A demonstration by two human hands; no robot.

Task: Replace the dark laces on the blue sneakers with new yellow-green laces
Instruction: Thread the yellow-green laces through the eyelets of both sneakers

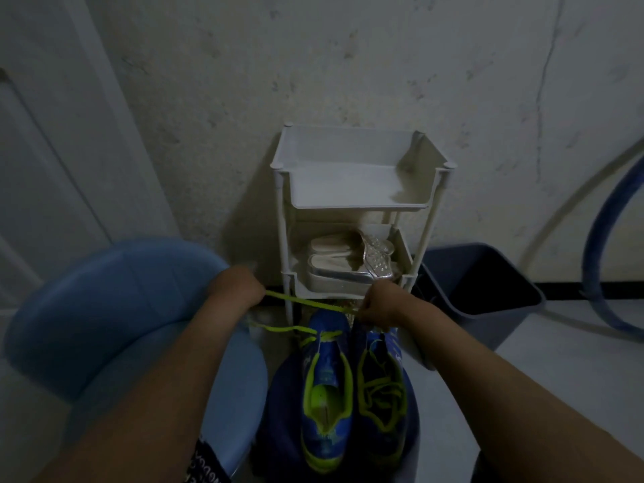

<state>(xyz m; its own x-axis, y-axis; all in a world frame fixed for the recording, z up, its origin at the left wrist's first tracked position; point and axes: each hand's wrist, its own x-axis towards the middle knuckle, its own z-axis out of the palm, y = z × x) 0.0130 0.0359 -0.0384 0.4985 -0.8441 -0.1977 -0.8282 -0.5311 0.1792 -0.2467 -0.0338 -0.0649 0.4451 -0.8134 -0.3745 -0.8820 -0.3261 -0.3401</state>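
Note:
Two blue sneakers with yellow-green trim stand side by side below me, toes pointing away: the left sneaker [326, 388] and the right sneaker [381, 385]. A yellow-green lace [306, 303] runs taut between my hands above the toes. My left hand [235, 287] grips one end of it at the left. My right hand [378, 305] pinches the lace near the left sneaker's toe. Another stretch of lace [278, 327] trails left from the left sneaker's lowest eyelets. The right sneaker carries yellow-green lacing.
A white tiered rack [348, 190] stands against the wall just beyond the sneakers, with silvery shoes [343, 264] on its lower shelf. A blue chair [104, 308] is at my left. A dark bin [481, 277] and a blue hose [599, 238] are at right.

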